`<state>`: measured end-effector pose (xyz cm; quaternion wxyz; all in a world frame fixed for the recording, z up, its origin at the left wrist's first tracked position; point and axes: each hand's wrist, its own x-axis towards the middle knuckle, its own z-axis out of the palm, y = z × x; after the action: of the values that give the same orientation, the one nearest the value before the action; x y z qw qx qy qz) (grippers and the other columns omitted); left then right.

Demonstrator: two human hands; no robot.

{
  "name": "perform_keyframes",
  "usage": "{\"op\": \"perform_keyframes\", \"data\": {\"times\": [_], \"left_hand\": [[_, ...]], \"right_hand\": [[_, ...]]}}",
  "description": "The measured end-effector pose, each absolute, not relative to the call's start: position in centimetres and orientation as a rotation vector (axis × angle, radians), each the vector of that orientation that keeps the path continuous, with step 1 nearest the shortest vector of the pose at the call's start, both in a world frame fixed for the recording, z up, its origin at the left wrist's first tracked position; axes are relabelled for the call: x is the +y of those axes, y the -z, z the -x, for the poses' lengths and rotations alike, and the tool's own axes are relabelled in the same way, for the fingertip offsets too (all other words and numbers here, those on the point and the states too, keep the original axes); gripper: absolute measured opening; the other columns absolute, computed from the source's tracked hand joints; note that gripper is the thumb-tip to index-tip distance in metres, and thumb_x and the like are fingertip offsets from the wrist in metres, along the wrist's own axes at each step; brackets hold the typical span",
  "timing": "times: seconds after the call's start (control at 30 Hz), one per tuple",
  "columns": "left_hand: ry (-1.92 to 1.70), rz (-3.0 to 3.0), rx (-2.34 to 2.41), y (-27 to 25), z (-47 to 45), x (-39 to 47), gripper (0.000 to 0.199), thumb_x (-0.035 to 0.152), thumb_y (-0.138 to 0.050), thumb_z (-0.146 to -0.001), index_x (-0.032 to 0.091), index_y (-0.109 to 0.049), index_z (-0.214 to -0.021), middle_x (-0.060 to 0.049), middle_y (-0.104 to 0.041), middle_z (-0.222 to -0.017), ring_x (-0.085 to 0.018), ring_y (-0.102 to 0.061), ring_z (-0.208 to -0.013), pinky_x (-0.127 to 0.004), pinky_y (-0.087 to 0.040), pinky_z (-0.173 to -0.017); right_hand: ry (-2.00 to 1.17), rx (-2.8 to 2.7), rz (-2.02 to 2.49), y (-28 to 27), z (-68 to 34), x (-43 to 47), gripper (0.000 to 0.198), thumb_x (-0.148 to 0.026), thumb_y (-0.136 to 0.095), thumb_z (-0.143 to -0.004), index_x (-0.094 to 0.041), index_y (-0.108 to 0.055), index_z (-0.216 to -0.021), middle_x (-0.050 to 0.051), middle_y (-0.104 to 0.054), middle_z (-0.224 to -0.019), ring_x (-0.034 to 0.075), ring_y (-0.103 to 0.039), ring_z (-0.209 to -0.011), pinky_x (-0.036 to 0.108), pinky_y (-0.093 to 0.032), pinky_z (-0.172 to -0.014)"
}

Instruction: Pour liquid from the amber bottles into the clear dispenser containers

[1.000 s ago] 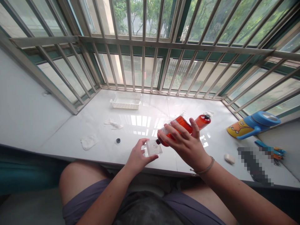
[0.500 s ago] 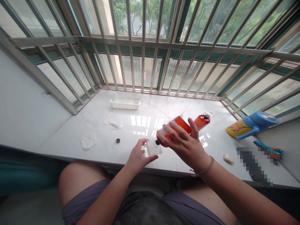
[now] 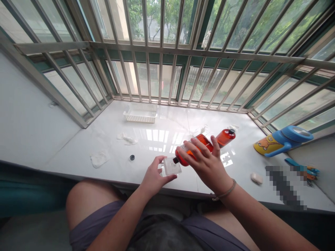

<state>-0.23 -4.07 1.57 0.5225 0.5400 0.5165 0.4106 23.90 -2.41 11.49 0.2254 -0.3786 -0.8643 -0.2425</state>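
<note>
My left hand [image 3: 154, 176] grips a small clear plastic box [image 3: 171, 167] between thumb and fingers, tilted at the front of the white ledge. Over its far right corner lies the dark neck of a bottle of orange-red liquid [image 3: 202, 141], tipped neck-down to the left. My right hand [image 3: 205, 160] is wrapped round that bottle from above, covering part of its pale label. Whether liquid is flowing cannot be made out. A second red bottle [image 3: 225, 138] with a black cap stands just behind my right fingers. A small dark cap [image 3: 132, 158] lies left of my left hand.
A white perforated basket [image 3: 140, 118] sits near the barred window. Crumpled tissues [image 3: 99, 159] lie at left. To the right are a blue and yellow flask [image 3: 280, 141], a pale soap-like piece [image 3: 257, 178], a blurred-out dark item [image 3: 285, 188] and blue-handled tools [image 3: 311, 171].
The held bottle has dipped slightly, its raised end lower and its neck nearer the box. My left hand and the box stay almost where they were.
</note>
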Motion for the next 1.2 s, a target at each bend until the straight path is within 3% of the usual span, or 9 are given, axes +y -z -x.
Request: {"op": "perform_keyframes", "data": {"times": [0.4, 0.47, 0.53, 0.6, 0.77, 0.97, 1.2], "left_hand": [[-0.986, -1.303, 1.241, -0.7, 0.9, -4.4, 0.069, 0.042, -0.092, -0.079, 0.027, -0.056, -0.136, -0.009, -0.066, -0.140, -0.030, -0.067, -0.131, -0.045, -0.060, -0.108], [-0.986, -1.312, 1.239, -0.3, 1.1, -4.3, 0.069, 0.042, -0.091, -0.080, 0.027, -0.054, -0.137, -0.010, -0.066, -0.141, -0.030, -0.067, -0.131, -0.044, -0.058, -0.110], [-0.976, -1.338, 1.240, 0.1, 1.4, -4.1, 0.069, 0.041, -0.090, -0.082, 0.027, -0.053, -0.139, -0.010, -0.066, -0.141, -0.030, -0.069, -0.131, -0.046, -0.056, -0.114], [-0.975, -1.370, 1.265, 0.5, 1.7, -4.0, 0.071, 0.038, -0.091, -0.081, 0.027, -0.054, -0.141, -0.012, -0.067, -0.144, -0.032, -0.068, -0.133, -0.049, -0.053, -0.117], [-0.975, -1.413, 1.327, 1.8, 2.4, -3.5, 0.076, 0.036, -0.092, -0.080, 0.028, -0.055, -0.146, -0.016, -0.059, -0.160, -0.036, -0.057, -0.150, -0.052, -0.044, -0.125], [-0.967, -1.364, 1.269, 3.2, 3.5, -2.6, 0.078, 0.035, -0.087, -0.085, 0.028, -0.048, -0.152, -0.017, -0.041, -0.175, -0.033, -0.048, -0.159, -0.056, -0.037, -0.131], [-0.937, -1.381, 1.329, 2.7, 4.8, -2.4, 0.081, 0.034, -0.089, -0.084, 0.027, -0.052, -0.156, -0.017, -0.054, -0.167, -0.036, -0.052, -0.155, -0.057, -0.039, -0.129]], "right_hand": [[0.112, -2.171, 1.399, -5.7, -23.8, -2.5, 0.060, -0.017, -0.068, -0.097, -0.030, -0.051, -0.153, 0.011, -0.068, -0.147, 0.036, -0.060, -0.141, 0.076, -0.018, -0.128], [-0.034, -2.079, 1.406, -4.3, -23.9, -2.4, 0.060, -0.026, -0.071, -0.097, -0.028, -0.049, -0.153, 0.013, -0.068, -0.144, 0.036, -0.063, -0.137, 0.073, -0.031, -0.124], [-0.229, -1.931, 1.419, -2.9, -24.1, -2.3, 0.064, -0.038, -0.076, -0.094, -0.026, -0.049, -0.151, 0.015, -0.068, -0.141, 0.035, -0.068, -0.129, 0.063, -0.050, -0.114], [-0.440, -1.764, 1.465, -1.8, -24.3, -2.2, 0.071, -0.051, -0.082, -0.089, -0.025, -0.050, -0.146, 0.014, -0.069, -0.137, 0.034, -0.072, -0.120, 0.052, -0.060, -0.101], [-0.809, -1.494, 1.480, 0.3, -24.4, -2.2, 0.081, -0.061, -0.090, -0.078, -0.027, -0.050, -0.140, 0.012, -0.073, -0.129, 0.032, -0.076, -0.112, 0.052, -0.061, -0.101], [-0.901, -1.438, 1.432, 1.7, -23.8, -2.7, 0.079, -0.058, -0.092, -0.077, -0.027, -0.052, -0.138, 0.013, -0.070, -0.134, 0.032, -0.074, -0.115, 0.054, -0.060, -0.105], [-0.900, -1.459, 1.387, 2.4, -23.0, -3.4, 0.076, -0.056, -0.089, -0.082, -0.028, -0.050, -0.142, 0.013, -0.069, -0.137, 0.032, -0.074, -0.116, 0.054, -0.062, -0.103]]}}
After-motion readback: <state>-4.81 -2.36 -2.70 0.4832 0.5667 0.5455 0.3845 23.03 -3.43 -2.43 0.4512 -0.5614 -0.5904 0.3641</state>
